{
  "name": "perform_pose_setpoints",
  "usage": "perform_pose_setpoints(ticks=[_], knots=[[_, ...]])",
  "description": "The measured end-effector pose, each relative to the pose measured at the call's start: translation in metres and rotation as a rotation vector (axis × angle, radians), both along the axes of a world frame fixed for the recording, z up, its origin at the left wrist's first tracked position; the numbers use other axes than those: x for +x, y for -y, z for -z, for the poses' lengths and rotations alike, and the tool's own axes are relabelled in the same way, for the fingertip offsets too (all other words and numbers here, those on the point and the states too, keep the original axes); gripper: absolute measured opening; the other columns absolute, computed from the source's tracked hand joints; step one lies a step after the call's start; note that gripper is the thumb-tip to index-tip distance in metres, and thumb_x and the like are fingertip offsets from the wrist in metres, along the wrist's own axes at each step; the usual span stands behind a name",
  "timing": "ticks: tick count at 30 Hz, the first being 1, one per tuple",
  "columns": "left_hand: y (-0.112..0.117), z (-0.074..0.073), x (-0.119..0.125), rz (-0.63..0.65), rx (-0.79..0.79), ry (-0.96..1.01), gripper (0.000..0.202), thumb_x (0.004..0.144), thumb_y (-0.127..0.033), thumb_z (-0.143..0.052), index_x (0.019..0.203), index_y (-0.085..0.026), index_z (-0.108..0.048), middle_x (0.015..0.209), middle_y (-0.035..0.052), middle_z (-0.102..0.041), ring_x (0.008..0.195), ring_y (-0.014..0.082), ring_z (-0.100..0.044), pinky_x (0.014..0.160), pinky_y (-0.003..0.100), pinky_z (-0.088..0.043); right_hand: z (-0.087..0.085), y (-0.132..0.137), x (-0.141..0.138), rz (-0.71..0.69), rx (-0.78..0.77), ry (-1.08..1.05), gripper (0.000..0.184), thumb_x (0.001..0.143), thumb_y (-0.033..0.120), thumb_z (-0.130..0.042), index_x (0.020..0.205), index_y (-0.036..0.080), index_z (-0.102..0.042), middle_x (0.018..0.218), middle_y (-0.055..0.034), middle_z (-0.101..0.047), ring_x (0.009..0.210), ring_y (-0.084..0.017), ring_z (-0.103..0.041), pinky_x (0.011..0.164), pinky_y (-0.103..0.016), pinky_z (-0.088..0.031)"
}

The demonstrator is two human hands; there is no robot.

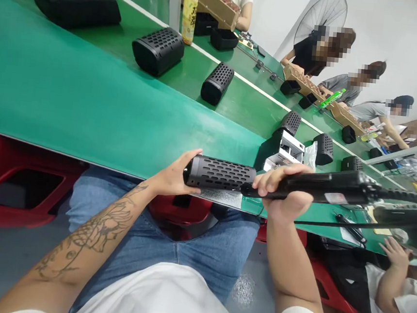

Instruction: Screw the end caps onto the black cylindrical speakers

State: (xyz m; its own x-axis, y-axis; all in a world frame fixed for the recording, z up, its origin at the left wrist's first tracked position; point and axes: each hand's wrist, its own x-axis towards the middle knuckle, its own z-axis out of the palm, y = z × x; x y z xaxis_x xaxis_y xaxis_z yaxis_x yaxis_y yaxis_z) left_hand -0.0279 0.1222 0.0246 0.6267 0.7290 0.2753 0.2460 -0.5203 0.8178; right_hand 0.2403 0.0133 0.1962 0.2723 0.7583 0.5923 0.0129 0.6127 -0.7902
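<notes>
While right fingers [272,180] grip screwdriver [323,182], label [335,198] illegible, left fingers [187,156] hold casing [223,174]

Bright, even light washes the room around me, apparently from above, leaving a pale sheen on the worktop [90,87] and a glittering patch on the floor [244,288]. The perforated housing [223,174] by the near edge looks fairly crisp; details soften toward the far right end, and shapes stretch at the far left.
</notes>
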Motion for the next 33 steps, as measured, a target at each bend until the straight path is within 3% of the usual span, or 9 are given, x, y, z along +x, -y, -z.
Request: perform_pose_setpoints(ticks=[5,12,23,28,31,33], knots=[[0.000,-0.003,0.001,-0.011,-0.009,-0.016,0.127,0.082,-0.040,-0.104,0.187,-0.025,-0.034,0.184,0.0206,-0.053,0.169,0.0413,-0.059,0.146,0.058,-0.046,0.012,-0.016,-0.019,-0.019,-0.095,0.020,0.066,0.081,0.086,-0.096,0.096,0.031,-0.063,0.056,0.0120,-0.060,0.040,-0.013,-0.054,0.048,-0.031,-0.058],[0.000,-0.007,0.002,-0.002,0.021,-0.030,0.131,0.080,-0.043,-0.107,0.187,-0.024,-0.034,0.182,0.0218,-0.055,0.168,0.0424,-0.060,0.143,0.057,-0.050,0.018,-0.023,-0.022,-0.131,-0.141,0.033,0.056,0.086,0.068,-0.100,0.089,0.029,-0.060,0.055,0.0125,-0.060,0.039,-0.011,-0.053,0.049,-0.030,-0.058],[0.001,-0.010,0.003,-0.013,-0.033,-0.041,0.132,0.080,-0.045,-0.106,0.188,-0.027,-0.034,0.182,0.0198,-0.056,0.166,0.0434,-0.062,0.142,0.058,-0.051,0.023,-0.027,-0.022,-0.207,-0.228,0.056,0.068,0.077,0.078,-0.102,0.083,0.029,-0.055,0.052,0.0130,-0.055,0.037,-0.010,-0.047,0.045,-0.029,-0.052],[-0.001,-0.008,0.002,-0.009,-0.017,-0.049,0.129,0.082,-0.049,-0.103,0.187,-0.024,-0.033,0.182,0.0210,-0.055,0.167,0.0433,-0.060,0.142,0.057,-0.052,0.023,-0.023,-0.023,-0.214,-0.232,0.049,0.064,0.079,0.074,-0.104,0.086,0.029,-0.059,0.055,0.0116,-0.060,0.041,-0.011,-0.055,0.051,-0.030,-0.059],[-0.002,-0.008,0.001,-0.018,0.000,-0.064,0.122,0.084,-0.050,-0.101,0.183,-0.023,-0.037,0.178,0.0208,-0.058,0.162,0.0422,-0.065,0.139,0.056,-0.054,0.015,-0.023,0.000,-0.122,-0.170,-0.010,0.059,0.083,0.075,-0.101,0.092,0.028,-0.066,0.056,0.0116,-0.062,0.042,-0.013,-0.059,0.052,-0.031,-0.060],[-0.001,-0.009,0.001,-0.026,0.015,-0.071,0.116,0.085,-0.050,-0.099,0.181,-0.024,-0.039,0.176,0.0202,-0.059,0.161,0.0416,-0.066,0.139,0.055,-0.055,0.009,-0.028,0.033,0.096,-0.099,-0.031,0.054,0.087,0.072,-0.099,0.098,0.028,-0.070,0.057,0.0121,-0.061,0.043,-0.013,-0.060,0.052,-0.030,-0.059]])
